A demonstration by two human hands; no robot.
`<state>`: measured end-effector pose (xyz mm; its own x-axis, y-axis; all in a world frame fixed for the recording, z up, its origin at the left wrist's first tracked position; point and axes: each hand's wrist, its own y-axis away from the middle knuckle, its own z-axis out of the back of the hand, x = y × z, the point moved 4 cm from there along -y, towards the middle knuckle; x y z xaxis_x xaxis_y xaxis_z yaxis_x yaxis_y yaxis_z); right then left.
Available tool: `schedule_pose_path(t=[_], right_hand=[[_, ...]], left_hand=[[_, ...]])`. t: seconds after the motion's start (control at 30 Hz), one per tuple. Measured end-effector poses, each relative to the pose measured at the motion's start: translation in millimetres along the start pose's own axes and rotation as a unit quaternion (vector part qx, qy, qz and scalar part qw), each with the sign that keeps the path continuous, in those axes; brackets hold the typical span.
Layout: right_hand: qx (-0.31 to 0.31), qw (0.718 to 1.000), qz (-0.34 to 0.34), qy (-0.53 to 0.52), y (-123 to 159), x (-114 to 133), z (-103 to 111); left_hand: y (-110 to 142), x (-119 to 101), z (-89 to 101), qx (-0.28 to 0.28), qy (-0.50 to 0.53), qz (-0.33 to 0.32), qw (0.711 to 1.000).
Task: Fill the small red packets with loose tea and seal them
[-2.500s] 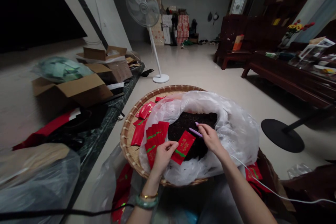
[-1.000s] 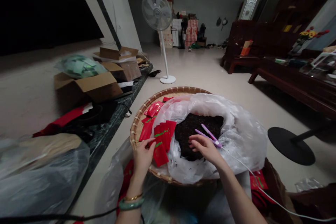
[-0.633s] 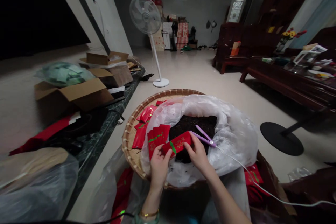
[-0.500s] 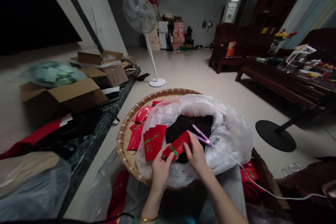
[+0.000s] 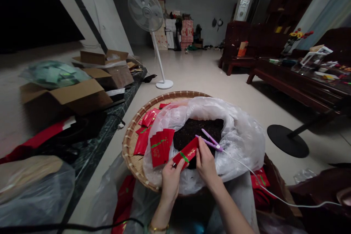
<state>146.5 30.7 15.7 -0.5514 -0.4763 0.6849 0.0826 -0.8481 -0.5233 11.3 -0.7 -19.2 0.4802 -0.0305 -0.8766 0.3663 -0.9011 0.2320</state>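
Between my two hands is a red packet (image 5: 189, 151) with a green band and gold marks. My left hand (image 5: 170, 176) pinches its lower left end, and my right hand (image 5: 205, 161) grips its upper right end. Just beyond lies a purple hair-straightener-like clamp (image 5: 210, 141), its arms apart, with a white cord. It rests over dark loose material (image 5: 189, 131) inside a clear plastic bag (image 5: 244, 135). Left of my hands, a fanned stack of red packets (image 5: 161, 147) lies on the bag. More red packets (image 5: 142, 140) sit in the round woven tray (image 5: 126, 150).
A white standing fan (image 5: 163, 85) stands beyond the tray. Open cardboard boxes (image 5: 79, 93) line the dark ledge on the left. At right are a black round base (image 5: 287, 140) and a dark wooden table (image 5: 290, 84). A box with red packets (image 5: 260, 182) stands low right.
Both hands still hold the red packet. My left hand has shifted slightly right, and its fingers have changed position at the packet's end. The camera view has moved slightly.
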Motion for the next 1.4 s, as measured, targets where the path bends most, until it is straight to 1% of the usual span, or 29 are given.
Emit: schedule_pose_path(t=[0.1,0.17,0.27,0.33,0.4,0.47,0.53,0.57,0.63,0.67,0.73,0.77,0.83,0.9,0.97,1.03,1.1,1.17,1.23,1.27,1.3,1.33,1.37,1.4], right_hand=[[-0.004,1.000,0.004,-0.017,-2,-1,2],[-0.021,0.999,0.000,-0.027,-4,-2,5],[-0.065,0.997,-0.032,-0.010,-8,-3,15],[-0.077,0.996,-0.045,0.005,-11,-2,21],[-0.054,0.998,-0.036,-0.005,-14,2,24],[-0.020,0.999,-0.028,-0.039,-15,6,25],[0.013,0.995,-0.046,-0.085,-14,8,23],[0.030,0.990,-0.067,-0.117,-13,8,21],[0.069,0.967,-0.133,-0.206,-11,5,13],[0.089,0.947,-0.171,-0.258,-10,3,9],[0.123,0.897,-0.244,-0.348,-8,-1,0],[0.136,0.875,-0.274,-0.376,-8,-4,-3],[0.147,0.848,-0.310,-0.405,-8,-7,-5],[0.145,0.835,-0.321,-0.422,-9,-9,-3],[0.141,0.825,-0.316,-0.447,-9,-8,1],[0.157,0.811,-0.306,-0.473,-8,-4,4],[0.194,0.796,-0.298,-0.490,-6,1,5],[0.245,0.777,-0.295,-0.499,-4,6,4],[0.280,0.763,-0.295,-0.502,-2,8,3],[0.287,0.763,-0.294,-0.499,-2,8,2],[0.285,0.769,-0.292,-0.491,-3,6,1],[0.277,0.783,-0.289,-0.477,-4,4,1],[0.266,0.800,-0.286,-0.455,-6,2,0],[0.257,0.819,-0.282,-0.429,-8,-1,-1]], left_hand=[[1,0,-0.6,0.000,-0.003,0.001,1.000],[-1,1,1.4,0.002,-0.017,-0.004,1.000],[-6,2,7.5,0.012,-0.057,-0.023,0.998],[-9,0,11.7,0.016,-0.083,-0.042,0.996],[-12,-3,13.6,0.019,-0.089,-0.052,0.995],[-13,-7,12.3,0.027,-0.071,-0.048,0.996],[-12,-10,9.3,0.034,-0.052,-0.040,0.997],[-12,-11,7.9,0.038,-0.048,-0.036,0.997],[-12,-12,6.1,0.050,-0.057,-0.028,0.997],[-12,-11,5.9,0.058,-0.067,-0.023,0.996],[-14,-8,7.5,0.076,-0.090,-0.014,0.993],[-16,-6,9.3,0.080,-0.101,-0.013,0.992],[-19,-4,13.9,0.079,-0.121,-0.018,0.989],[-22,-4,18.0,0.072,-0.137,-0.028,0.988],[-24,-7,20.4,0.065,-0.149,-0.035,0.986],[-25,-9,21.3,0.064,-0.155,-0.040,0.985],[-26,-12,22.0,0.066,-0.160,-0.048,0.984],[-27,-13,22.6,0.080,-0.166,-0.051,0.982],[-29,-16,23.1,0.097,-0.183,-0.048,0.977],[-30,-18,23.3,0.099,-0.199,-0.054,0.973],[-30,-23,23.3,0.090,-0.220,-0.076,0.968],[-29,-31,22.8,0.074,-0.252,-0.115,0.958],[-27,-39,21.0,0.054,-0.295,-0.171,0.938],[-24,-49,17.4,0.039,-0.347,-0.241,0.905]])
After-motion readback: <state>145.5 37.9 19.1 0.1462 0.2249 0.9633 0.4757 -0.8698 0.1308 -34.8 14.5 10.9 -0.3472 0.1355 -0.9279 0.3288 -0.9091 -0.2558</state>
